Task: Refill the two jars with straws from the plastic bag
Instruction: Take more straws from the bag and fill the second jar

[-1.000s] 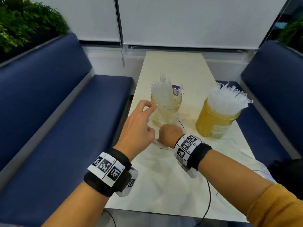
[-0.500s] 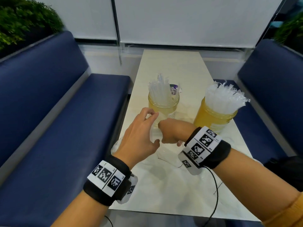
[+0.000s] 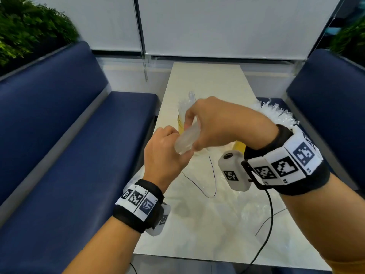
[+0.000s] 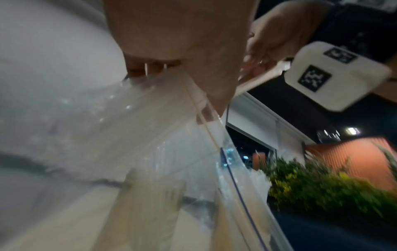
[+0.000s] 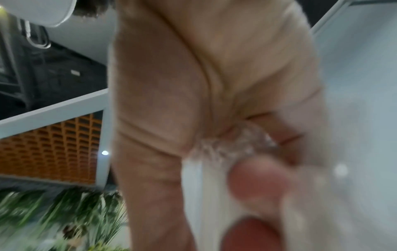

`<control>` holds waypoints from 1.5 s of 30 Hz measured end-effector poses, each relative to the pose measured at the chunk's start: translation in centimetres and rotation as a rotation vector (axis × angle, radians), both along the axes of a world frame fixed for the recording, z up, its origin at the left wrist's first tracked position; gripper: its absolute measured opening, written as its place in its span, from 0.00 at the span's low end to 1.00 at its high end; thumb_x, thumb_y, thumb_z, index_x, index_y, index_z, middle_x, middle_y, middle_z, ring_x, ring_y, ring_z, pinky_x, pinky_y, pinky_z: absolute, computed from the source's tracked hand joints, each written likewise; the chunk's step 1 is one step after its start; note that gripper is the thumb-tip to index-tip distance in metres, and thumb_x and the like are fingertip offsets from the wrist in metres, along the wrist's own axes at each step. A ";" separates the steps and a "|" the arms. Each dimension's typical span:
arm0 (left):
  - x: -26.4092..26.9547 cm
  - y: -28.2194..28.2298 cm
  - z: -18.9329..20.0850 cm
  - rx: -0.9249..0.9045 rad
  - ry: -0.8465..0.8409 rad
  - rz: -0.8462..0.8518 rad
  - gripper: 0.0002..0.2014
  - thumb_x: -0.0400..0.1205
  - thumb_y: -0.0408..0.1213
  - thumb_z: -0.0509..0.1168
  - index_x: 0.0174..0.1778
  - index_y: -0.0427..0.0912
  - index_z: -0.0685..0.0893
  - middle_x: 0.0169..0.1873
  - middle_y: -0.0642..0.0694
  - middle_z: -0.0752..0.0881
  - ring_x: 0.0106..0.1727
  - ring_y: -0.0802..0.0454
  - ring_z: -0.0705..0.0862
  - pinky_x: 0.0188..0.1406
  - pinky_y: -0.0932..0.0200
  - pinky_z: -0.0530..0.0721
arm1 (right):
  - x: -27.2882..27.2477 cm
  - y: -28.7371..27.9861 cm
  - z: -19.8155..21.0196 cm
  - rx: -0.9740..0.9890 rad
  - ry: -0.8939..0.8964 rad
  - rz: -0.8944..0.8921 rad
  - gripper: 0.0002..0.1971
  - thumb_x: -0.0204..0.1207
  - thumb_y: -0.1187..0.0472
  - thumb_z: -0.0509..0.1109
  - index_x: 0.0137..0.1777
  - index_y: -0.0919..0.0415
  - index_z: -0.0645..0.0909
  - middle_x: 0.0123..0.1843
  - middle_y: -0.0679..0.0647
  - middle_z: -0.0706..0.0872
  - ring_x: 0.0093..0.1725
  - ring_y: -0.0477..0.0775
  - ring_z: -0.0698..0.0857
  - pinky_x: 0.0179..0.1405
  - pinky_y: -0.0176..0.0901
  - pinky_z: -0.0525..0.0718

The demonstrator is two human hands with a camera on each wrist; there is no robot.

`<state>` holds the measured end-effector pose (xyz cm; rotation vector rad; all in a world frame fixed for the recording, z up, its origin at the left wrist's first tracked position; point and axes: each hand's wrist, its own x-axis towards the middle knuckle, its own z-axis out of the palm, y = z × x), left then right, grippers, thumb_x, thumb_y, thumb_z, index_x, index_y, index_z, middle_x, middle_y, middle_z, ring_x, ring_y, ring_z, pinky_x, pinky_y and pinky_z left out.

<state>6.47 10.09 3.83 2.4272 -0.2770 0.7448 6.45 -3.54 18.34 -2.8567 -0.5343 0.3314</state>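
Both hands are raised above the desk [image 3: 207,80], meeting at the middle of the head view. The right hand [image 3: 221,125] has its fingers [image 3: 189,117] curled round a bundle of clear wrapped straws [image 3: 186,141], gripping its upper part. The left hand [image 3: 164,155], at about 8 o'clock from the right, has its fingers closed on the clear plastic bag [image 3: 199,182], which hangs from that grip down to the desk. The bundle's lower end sits at the bag's mouth. Behind the hands, at 12 o'clock, stands one jar [image 3: 180,123] with straws in it; the other jar [image 3: 240,145], at 3 o'clock, is mostly hidden by the right wrist, its white straw tops [image 3: 276,113] fanning above.
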 end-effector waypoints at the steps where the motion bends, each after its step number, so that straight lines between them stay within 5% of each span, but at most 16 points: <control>1: 0.1 0.1 0.2 -0.051 0.022 -0.004 0.14 0.70 0.50 0.72 0.33 0.42 0.85 0.35 0.52 0.82 0.35 0.50 0.78 0.27 0.52 0.77 | 0.3 -0.1 0.1 0.080 -0.005 -0.019 0.21 0.65 0.58 0.85 0.56 0.51 0.85 0.48 0.50 0.85 0.35 0.48 0.86 0.27 0.38 0.82; 4: 0.3 0.5 0.7 -0.201 0.061 -0.003 0.10 0.68 0.44 0.73 0.32 0.42 0.82 0.30 0.52 0.80 0.29 0.50 0.79 0.26 0.56 0.75 | 1.2 -0.9 0.2 0.455 0.007 -0.031 0.27 0.59 0.56 0.90 0.58 0.53 0.84 0.48 0.50 0.88 0.31 0.48 0.87 0.27 0.36 0.86; 7: 0.3 0.8 1.2 -0.362 0.091 0.007 0.11 0.68 0.41 0.76 0.30 0.45 0.79 0.26 0.51 0.80 0.26 0.51 0.81 0.22 0.58 0.78 | 2.7 -1.6 -0.9 0.942 0.065 0.006 0.30 0.63 0.54 0.88 0.66 0.54 0.84 0.56 0.53 0.90 0.47 0.54 0.87 0.50 0.41 0.89; 10: 0.6 0.5 1.7 -0.477 0.127 0.009 0.13 0.68 0.41 0.75 0.28 0.50 0.75 0.23 0.54 0.78 0.23 0.57 0.77 0.20 0.71 0.71 | 3.7 -1.0 -3.8 1.147 0.150 0.094 0.38 0.65 0.53 0.86 0.75 0.54 0.77 0.69 0.53 0.85 0.69 0.55 0.84 0.70 0.51 0.83; 13: 1.0 0.3 2.1 -0.378 0.164 0.014 0.09 0.71 0.38 0.71 0.30 0.51 0.77 0.25 0.55 0.79 0.26 0.60 0.80 0.20 0.73 0.71 | 3.3 1.8 -7.2 1.062 0.213 0.058 0.24 0.71 0.61 0.84 0.67 0.61 0.85 0.63 0.52 0.91 0.63 0.48 0.89 0.64 0.43 0.86; 16: 0.8 1.1 2.1 -0.409 0.202 -0.039 0.12 0.70 0.40 0.80 0.46 0.49 0.86 0.37 0.58 0.86 0.39 0.60 0.87 0.29 0.72 0.81 | 3.1 3.4 -8.1 1.130 0.208 -0.047 0.11 0.73 0.60 0.82 0.52 0.65 0.91 0.51 0.53 0.94 0.51 0.47 0.93 0.53 0.37 0.89; 19: 0.1 2.8 1.8 -0.223 0.179 -0.025 0.24 0.61 0.57 0.85 0.46 0.48 0.90 0.44 0.58 0.85 0.40 0.60 0.83 0.36 0.66 0.80 | 5.0 2.6 -5.6 1.314 0.166 -0.042 0.06 0.78 0.64 0.78 0.45 0.67 0.87 0.40 0.60 0.93 0.42 0.56 0.92 0.48 0.47 0.90; 21: -0.1 3.8 1.6 -0.125 0.160 0.014 0.24 0.62 0.53 0.86 0.50 0.47 0.93 0.47 0.58 0.83 0.39 0.60 0.80 0.38 0.71 0.75 | 7.2 1.2 -2.9 1.465 0.071 -0.009 0.08 0.80 0.65 0.75 0.39 0.61 0.84 0.33 0.59 0.88 0.36 0.59 0.87 0.46 0.57 0.87; 23: -0.4 4.7 1.4 -0.082 0.154 0.033 0.23 0.66 0.45 0.85 0.57 0.47 0.92 0.50 0.57 0.82 0.40 0.59 0.81 0.42 0.69 0.80 | 9.5 -0.6 -0.6 1.553 -0.093 -0.049 0.09 0.79 0.64 0.76 0.37 0.57 0.83 0.31 0.56 0.86 0.33 0.58 0.84 0.44 0.56 0.85; 27: -1.2 5.8 2.0 -0.084 0.126 0.052 0.20 0.71 0.36 0.81 0.60 0.45 0.91 0.51 0.55 0.82 0.45 0.56 0.82 0.47 0.57 0.87 | 13.9 -3.0 -0.2 1.437 -0.543 -0.154 0.07 0.78 0.61 0.77 0.43 0.62 0.82 0.32 0.56 0.86 0.33 0.55 0.86 0.41 0.51 0.89; 29: -1.4 6.2 2.2 -0.093 0.111 0.035 0.19 0.72 0.35 0.80 0.60 0.45 0.91 0.51 0.55 0.82 0.46 0.55 0.82 0.46 0.57 0.88 | 16.0 -2.9 -2.4 1.385 -0.605 -0.218 0.08 0.77 0.60 0.77 0.44 0.63 0.82 0.34 0.57 0.86 0.34 0.54 0.87 0.42 0.53 0.89; 34: -1.7 6.7 2.5 -0.121 0.082 -0.008 0.17 0.73 0.32 0.79 0.59 0.44 0.92 0.50 0.55 0.82 0.44 0.54 0.83 0.39 0.71 0.80 | 19.8 -2.2 -9.4 1.321 -0.452 -0.470 0.11 0.76 0.53 0.77 0.47 0.60 0.82 0.38 0.56 0.88 0.36 0.47 0.88 0.38 0.38 0.87; 38: -1.9 6.5 2.8 -0.152 0.081 -0.031 0.18 0.73 0.29 0.77 0.59 0.44 0.92 0.51 0.55 0.83 0.46 0.55 0.84 0.37 0.65 0.86 | 20.6 -2.1 -13.4 1.252 -0.363 -0.585 0.16 0.76 0.49 0.78 0.53 0.61 0.82 0.46 0.59 0.90 0.38 0.47 0.88 0.38 0.37 0.85; 42: -1.9 6.1 3.1 -0.146 0.079 -0.080 0.19 0.74 0.26 0.75 0.61 0.43 0.91 0.51 0.55 0.82 0.44 0.52 0.84 0.35 0.64 0.86 | 20.5 -2.2 -14.6 1.066 -0.329 -0.615 0.31 0.69 0.39 0.80 0.63 0.61 0.81 0.56 0.54 0.89 0.54 0.54 0.88 0.56 0.52 0.89; 45: -1.7 5.9 3.3 -0.137 0.069 -0.088 0.19 0.74 0.26 0.74 0.61 0.42 0.91 0.51 0.54 0.82 0.44 0.52 0.84 0.36 0.65 0.87 | 20.0 -2.2 -13.0 1.038 -0.288 -0.609 0.46 0.61 0.32 0.81 0.74 0.57 0.75 0.61 0.49 0.84 0.58 0.51 0.85 0.60 0.45 0.86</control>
